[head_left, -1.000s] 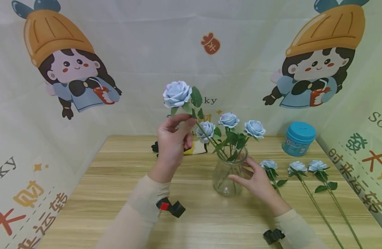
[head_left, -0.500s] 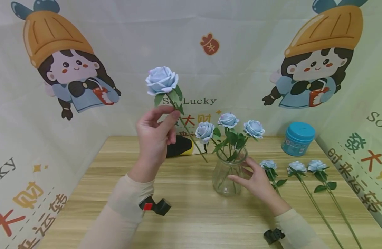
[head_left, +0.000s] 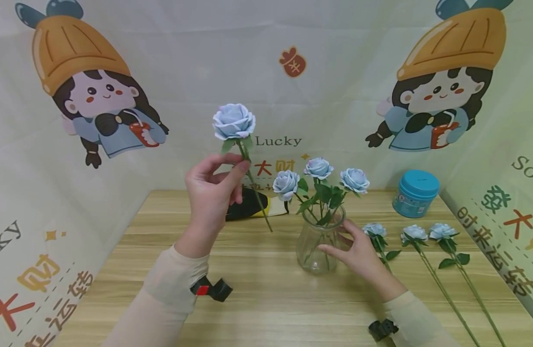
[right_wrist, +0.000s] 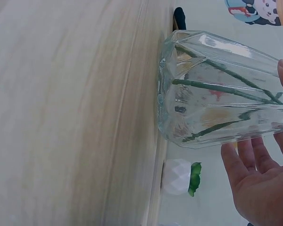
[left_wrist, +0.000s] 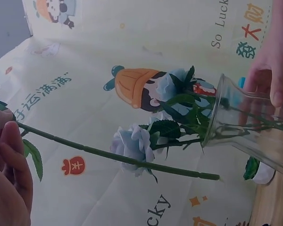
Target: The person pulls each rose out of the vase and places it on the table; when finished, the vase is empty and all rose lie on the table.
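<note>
My left hand (head_left: 212, 193) pinches the stem of a pale blue rose (head_left: 233, 121) just under its bloom. The rose's bare stem slants down to the right, its lower end in the air left of the glass vase (head_left: 310, 253). In the left wrist view that green stem (left_wrist: 108, 154) passes in front of the vase's flowers. Three blue roses (head_left: 318, 168) with green leaves stand in the clear vase. My right hand (head_left: 364, 255) holds the vase from its right side, thumb in front and fingers behind. Their stems (right_wrist: 221, 88) show through the glass in the right wrist view.
Three more blue roses (head_left: 415, 234) lie on the wooden table (head_left: 258, 308) at the right. Behind them stands a blue lidded tub (head_left: 417, 193). A black and yellow item (head_left: 249, 205) lies at the back, partly behind my left hand. Printed cloth walls enclose the table.
My left hand has drawn the rose out from over the vase, leftward and up, then lowered it a little; its stem end is now outside. The right hand has stayed at the vase.
</note>
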`<state>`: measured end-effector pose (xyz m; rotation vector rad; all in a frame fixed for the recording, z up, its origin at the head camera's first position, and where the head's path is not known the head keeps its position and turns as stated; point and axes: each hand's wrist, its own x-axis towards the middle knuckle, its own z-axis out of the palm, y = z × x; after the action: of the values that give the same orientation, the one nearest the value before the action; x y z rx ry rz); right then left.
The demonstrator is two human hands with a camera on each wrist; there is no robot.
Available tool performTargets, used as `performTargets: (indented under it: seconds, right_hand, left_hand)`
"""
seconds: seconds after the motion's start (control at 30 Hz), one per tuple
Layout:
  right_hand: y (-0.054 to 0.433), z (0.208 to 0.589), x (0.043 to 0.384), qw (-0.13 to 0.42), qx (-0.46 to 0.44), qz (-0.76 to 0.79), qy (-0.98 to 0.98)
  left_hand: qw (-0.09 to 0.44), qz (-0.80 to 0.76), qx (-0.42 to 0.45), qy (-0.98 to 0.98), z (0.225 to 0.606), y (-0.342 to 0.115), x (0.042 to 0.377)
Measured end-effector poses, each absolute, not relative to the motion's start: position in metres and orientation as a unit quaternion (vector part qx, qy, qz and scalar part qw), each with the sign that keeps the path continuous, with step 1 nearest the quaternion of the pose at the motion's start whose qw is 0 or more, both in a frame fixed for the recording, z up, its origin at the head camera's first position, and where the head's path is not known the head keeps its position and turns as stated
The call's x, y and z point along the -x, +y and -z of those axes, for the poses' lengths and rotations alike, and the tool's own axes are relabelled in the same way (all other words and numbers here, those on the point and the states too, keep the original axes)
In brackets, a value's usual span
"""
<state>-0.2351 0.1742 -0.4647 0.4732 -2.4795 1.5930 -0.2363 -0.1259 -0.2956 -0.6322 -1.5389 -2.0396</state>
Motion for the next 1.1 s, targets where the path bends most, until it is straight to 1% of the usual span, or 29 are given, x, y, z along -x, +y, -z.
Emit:
performTargets:
  seconds: [0.37, 0.47, 0.57, 0.73, 0.83, 1.1]
  right_hand:
    - [0.174, 0.465, 0.235, 0.076, -0.158, -0.531, -0.829]
    - [0.174, 0.464, 0.235, 0.075, -0.155, -0.53, -0.83]
    - [0.174, 0.463, 0.235, 0.075, -0.154, -0.529, -0.831]
    - [0.174, 0.463, 0.235, 0.069, -0.153, -0.527, -0.833]
    - [0.174, 0.463, 0.235, 0.067, -0.152, -0.524, -0.835]
    - [0.175, 0.462, 0.234, 0.071, -0.156, -0.521, -0.836]
  left_hand:
    - [0.275, 0.706, 0.206, -0.619, 0.313, -0.135, 0.246]
    - [0.271, 0.698, 0.193, -0.634, 0.322, -0.137, 0.251]
    - [0.253, 0.7, 0.164, -0.647, 0.334, -0.14, 0.257]
    - [0.214, 0.692, 0.087, -0.684, 0.36, -0.146, 0.268]
    - [0.181, 0.662, 0.049, -0.725, 0.378, -0.15, 0.272]
    - [0.086, 0.602, 0.014, -0.793, 0.422, -0.146, 0.272]
